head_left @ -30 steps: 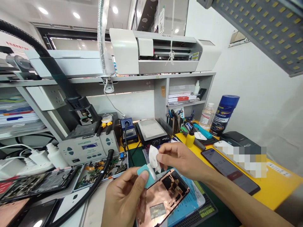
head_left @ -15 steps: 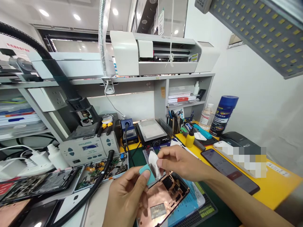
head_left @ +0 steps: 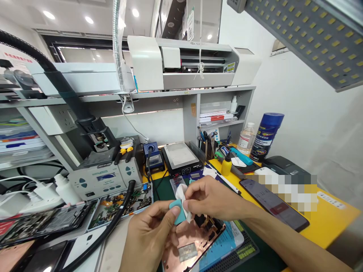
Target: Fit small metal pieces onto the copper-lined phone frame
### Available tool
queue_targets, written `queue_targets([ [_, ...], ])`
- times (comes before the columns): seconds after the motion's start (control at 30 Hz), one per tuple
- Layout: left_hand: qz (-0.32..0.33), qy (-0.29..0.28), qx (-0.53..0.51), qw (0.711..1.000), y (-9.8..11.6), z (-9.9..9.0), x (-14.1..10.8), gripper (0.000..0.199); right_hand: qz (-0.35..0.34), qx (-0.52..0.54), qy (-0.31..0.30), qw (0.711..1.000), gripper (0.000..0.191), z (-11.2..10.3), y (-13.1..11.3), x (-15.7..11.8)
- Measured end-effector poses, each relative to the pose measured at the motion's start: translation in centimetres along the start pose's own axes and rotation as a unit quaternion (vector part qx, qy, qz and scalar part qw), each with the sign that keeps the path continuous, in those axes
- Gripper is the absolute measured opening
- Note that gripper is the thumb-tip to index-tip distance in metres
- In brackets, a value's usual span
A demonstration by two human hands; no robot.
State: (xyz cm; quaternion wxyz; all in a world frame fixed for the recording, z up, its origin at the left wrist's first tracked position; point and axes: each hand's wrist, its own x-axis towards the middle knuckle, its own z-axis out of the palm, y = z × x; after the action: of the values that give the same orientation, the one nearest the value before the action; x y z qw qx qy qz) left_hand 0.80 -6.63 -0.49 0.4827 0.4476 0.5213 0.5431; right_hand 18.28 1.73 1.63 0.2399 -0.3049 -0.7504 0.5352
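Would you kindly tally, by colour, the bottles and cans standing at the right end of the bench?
Yellow: 1, the small yellow bottle
Clear: 1, the clear bottle
Blue: 1, the tall blue can
Total: 3

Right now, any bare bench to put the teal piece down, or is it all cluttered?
Bare yellow bench shows on the right, past the dark phone. A thin green mat strip lies between the parts tray and the hands. Crowded: the copper phone frame fills the middle under the left hand and right hand; phones and cables fill the left.
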Motion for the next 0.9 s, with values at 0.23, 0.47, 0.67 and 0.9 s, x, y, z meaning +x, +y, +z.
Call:
queue_targets([
  [0.23,0.011,-0.009,0.035,0.999,0.3,-0.2,-0.2,0.031,-0.033,-0.044,0.03,0.998,0.01,0.4,0.0,0.0],
  [0.47,0.014,-0.023,0.058,0.998,0.6,-0.3,-0.3,0.029,-0.044,-0.05,0.053,0.996,0.013,0.8,-0.3,-0.1],
  [0.67,0.008,-0.021,0.043,0.999,0.4,-0.5,0.0,0.031,-0.02,-0.059,0.094,0.994,0.01,0.9,0.2,0.1],
  [0.9,0.012,-0.012,0.017,1.0,0.5,-0.6,0.2,0.032,0.042,0.114,-0.033,0.992,0.021,-0.2,-0.3,0.2],
])
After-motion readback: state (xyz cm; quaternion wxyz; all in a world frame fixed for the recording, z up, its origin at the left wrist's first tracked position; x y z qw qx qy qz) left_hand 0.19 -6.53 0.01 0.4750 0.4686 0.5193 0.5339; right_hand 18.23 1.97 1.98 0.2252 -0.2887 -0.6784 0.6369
